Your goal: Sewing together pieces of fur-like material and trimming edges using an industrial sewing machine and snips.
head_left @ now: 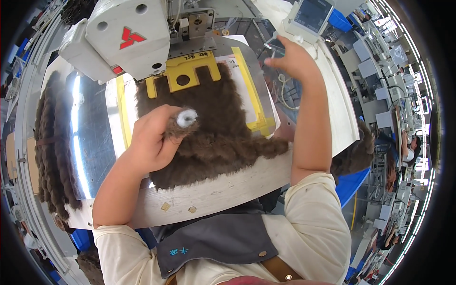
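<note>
One tug from my left hand, pinching the fur roll, could skew the pelt; my right hand is spread wide.

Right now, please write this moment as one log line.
left hand: gripping fur tube | right hand: open, near screen | brown fur sheet: partly under yellow plate

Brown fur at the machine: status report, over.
Left hand gripping white-ended fur piece. Right hand raised near the screen unit, thumb spread. Yellow plate over the far edge of the brown fur.
</note>
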